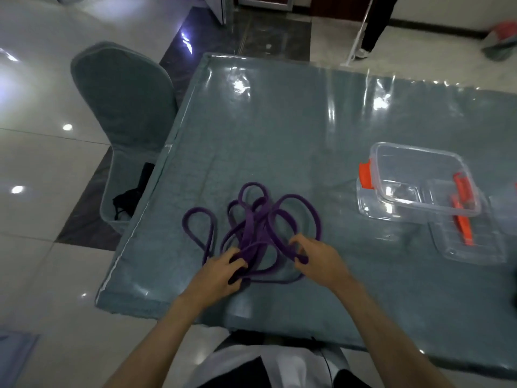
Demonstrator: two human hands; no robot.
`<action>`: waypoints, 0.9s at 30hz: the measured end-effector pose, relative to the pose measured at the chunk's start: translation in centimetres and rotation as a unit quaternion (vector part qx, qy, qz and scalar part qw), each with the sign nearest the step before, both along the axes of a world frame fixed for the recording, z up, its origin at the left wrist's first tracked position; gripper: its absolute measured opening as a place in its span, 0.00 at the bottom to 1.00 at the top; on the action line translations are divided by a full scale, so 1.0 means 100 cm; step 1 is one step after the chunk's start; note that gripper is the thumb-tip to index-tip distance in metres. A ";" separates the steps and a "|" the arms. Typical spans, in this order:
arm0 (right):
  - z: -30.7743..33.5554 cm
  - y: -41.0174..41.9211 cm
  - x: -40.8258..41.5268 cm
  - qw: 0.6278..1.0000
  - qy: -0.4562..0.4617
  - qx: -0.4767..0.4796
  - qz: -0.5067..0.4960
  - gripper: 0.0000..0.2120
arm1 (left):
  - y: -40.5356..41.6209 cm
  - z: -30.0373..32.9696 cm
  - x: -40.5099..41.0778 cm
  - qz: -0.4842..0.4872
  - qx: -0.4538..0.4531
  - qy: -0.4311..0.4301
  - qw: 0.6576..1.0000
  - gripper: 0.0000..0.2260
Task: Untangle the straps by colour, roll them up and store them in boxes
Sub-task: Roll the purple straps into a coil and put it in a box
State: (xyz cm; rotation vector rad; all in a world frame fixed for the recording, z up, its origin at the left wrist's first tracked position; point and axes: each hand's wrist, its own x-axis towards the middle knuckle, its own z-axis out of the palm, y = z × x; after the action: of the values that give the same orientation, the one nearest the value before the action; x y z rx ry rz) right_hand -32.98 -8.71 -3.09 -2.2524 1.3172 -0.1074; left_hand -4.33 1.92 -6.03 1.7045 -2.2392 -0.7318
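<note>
A long purple strap [251, 219] lies in loose tangled loops on the grey-green table [279, 135], near its front edge. My left hand [221, 270] grips a bunch of its strands at the lower left of the tangle. My right hand [316, 256] pinches a folded end of the strap at the lower right. A clear plastic box [425, 180] with orange clips stands to the right, resting partly on a clear lid [369, 203]. A second clear lid [470, 236] with orange clips lies in front of it.
A grey-green covered chair [123, 107] stands at the table's left side with a dark item [134, 194] on its seat. A person's legs [375, 26] stand on the shiny tiled floor beyond the table's far edge. The table has a glossy plastic cover.
</note>
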 end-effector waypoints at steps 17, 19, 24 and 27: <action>-0.051 0.059 -0.003 0.984 0.101 -0.144 0.003 0.26 | -0.001 -0.014 -0.016 -0.019 0.015 -0.179 0.984 0.18; -0.047 0.056 0.001 0.981 0.084 -0.173 0.007 0.23 | -0.004 -0.012 -0.014 -0.023 0.014 -0.149 0.989 0.18; -0.026 0.045 -0.006 0.985 -0.044 -0.138 -0.094 0.16 | -0.015 0.024 -0.023 0.017 -0.023 -0.015 0.999 0.18; -0.003 0.035 -0.026 0.966 -0.141 -0.108 -0.189 0.15 | -0.026 0.053 -0.034 0.084 -0.066 0.089 0.990 0.20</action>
State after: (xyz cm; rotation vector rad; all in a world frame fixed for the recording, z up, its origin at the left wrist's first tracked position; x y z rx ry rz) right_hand -35.62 -5.25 -3.38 -2.0261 1.6184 -0.7104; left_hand -7.77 -0.65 -0.70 1.6679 -1.9537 -0.6527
